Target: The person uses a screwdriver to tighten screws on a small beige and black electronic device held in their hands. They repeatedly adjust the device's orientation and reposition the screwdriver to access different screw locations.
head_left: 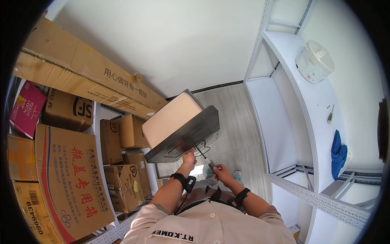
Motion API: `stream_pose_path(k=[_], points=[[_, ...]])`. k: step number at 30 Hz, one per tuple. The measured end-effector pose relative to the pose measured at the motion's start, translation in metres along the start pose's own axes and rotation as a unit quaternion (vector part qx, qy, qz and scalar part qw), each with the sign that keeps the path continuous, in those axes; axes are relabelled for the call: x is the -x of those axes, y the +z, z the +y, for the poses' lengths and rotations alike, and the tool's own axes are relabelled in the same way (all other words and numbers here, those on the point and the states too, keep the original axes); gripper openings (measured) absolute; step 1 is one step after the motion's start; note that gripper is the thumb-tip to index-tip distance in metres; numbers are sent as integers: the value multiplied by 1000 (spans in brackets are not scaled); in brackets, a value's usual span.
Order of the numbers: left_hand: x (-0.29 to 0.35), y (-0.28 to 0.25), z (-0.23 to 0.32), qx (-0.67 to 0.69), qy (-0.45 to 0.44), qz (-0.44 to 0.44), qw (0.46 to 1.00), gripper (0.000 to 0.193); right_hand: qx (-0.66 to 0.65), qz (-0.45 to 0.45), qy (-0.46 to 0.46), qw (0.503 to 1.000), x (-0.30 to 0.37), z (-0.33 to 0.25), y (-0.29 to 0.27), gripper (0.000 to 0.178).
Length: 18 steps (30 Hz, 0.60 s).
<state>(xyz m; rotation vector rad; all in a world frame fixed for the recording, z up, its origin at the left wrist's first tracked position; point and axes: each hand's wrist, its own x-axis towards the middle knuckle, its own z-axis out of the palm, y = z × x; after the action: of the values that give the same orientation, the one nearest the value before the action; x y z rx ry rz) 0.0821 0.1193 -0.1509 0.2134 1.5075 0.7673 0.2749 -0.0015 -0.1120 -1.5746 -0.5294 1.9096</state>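
A bulky dark-cased object (185, 140) with a beige panel (172, 118) is tilted in front of me. A thin dark cable loops near its lower edge. My right hand (222, 173) is closed round the grey handle of a screwdriver (210, 163), whose shaft points up and left toward the dark case. Close to the shaft's far end, my left hand (188, 157) has its fingers closed against the case's lower edge. What they pinch is too small to tell. Both wrists wear black bands.
Cardboard boxes (75, 179) fill the shelves on the left, with a long carton (93, 77) across the top. On the right, a white shelf (288, 49) holds a white electric pot (315, 62), another screwdriver (330, 116) and a blue cloth (338, 152). Grey flooring (239, 122) lies between them.
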Motion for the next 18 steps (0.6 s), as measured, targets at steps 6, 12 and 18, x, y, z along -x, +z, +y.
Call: stream_pose_path(k=[6, 12, 18], points=[[14, 14, 7, 6, -27, -19, 999, 16, 10, 3, -15, 1000, 1, 2, -5, 38], [21, 25, 17, 26, -55, 2, 998, 16, 23, 1, -34, 999, 2, 2, -6, 39], [11, 27, 17, 81, -96, 40, 991, 8, 44, -3, -50, 998, 3, 1, -5, 41]])
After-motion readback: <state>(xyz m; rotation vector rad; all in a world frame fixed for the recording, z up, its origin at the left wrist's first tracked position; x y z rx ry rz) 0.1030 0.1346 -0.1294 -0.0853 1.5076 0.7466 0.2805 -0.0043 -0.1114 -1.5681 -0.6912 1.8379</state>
